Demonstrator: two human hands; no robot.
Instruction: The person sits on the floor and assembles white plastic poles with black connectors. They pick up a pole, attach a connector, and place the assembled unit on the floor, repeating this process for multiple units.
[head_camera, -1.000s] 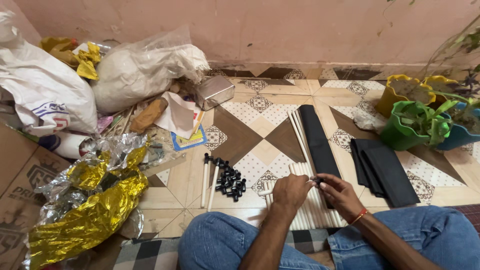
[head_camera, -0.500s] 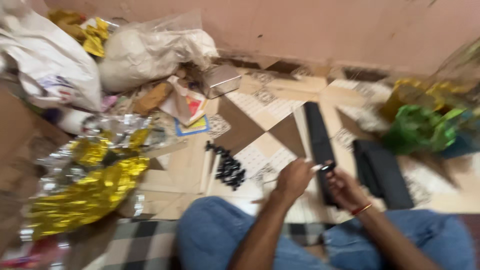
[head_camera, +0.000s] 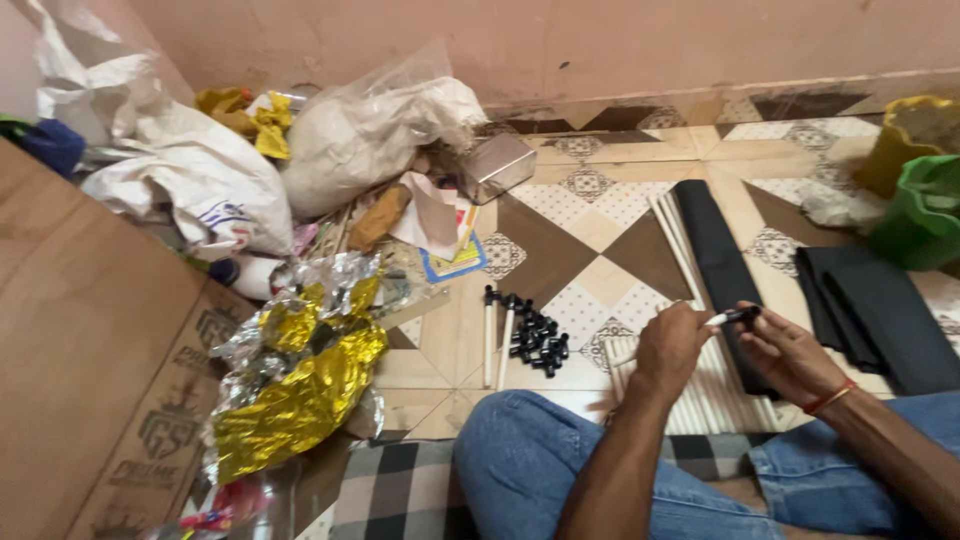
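left hand (head_camera: 668, 345), right hand (head_camera: 790, 352) pinch white stick (head_camera: 722, 318), black cap on tip.

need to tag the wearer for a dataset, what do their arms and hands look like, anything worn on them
Both forearms are bare, with no sleeves in view and no gloves. The left hand carries nothing on it that shows. The right hand has a thin red and orange band around the wrist. No rings or watch can be made out.

Both hands (head_camera: 735, 345) on capped white stick (head_camera: 728, 318)
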